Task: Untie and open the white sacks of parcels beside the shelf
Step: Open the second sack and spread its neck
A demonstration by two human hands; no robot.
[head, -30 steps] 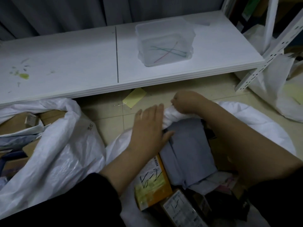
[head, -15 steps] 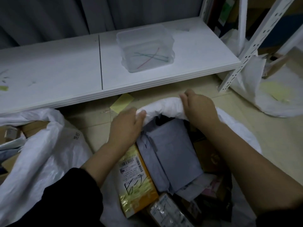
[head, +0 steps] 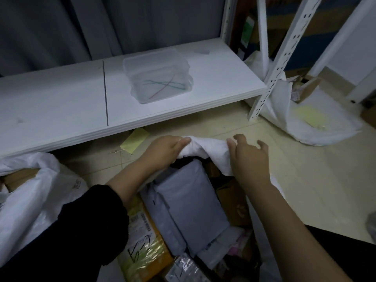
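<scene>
A white sack [head: 209, 146] lies open on the floor in front of me, its rolled rim bunched at the far side. My left hand [head: 164, 152] grips that rim at its left end. My right hand [head: 249, 157] hovers at the rim's right end with fingers spread and lifted off the fabric. Inside the sack I see a grey mailer bag [head: 189, 202], a yellow parcel [head: 142, 247] and brown cartons. A second white sack [head: 30, 202] lies open at the left with cartons inside.
A low white shelf [head: 213, 84] runs across ahead, holding a clear plastic tub [head: 158, 74] with coloured ties. Its upright post [head: 270, 78] stands at the right. Another white sack [head: 309, 123] lies beyond the post. A yellow note [head: 135, 140] is on the floor.
My right hand has let go of the sack's rim and moved right, fingers spreading. My left hand kept its grip and pushed the rim further toward the shelf. The view swung right.
</scene>
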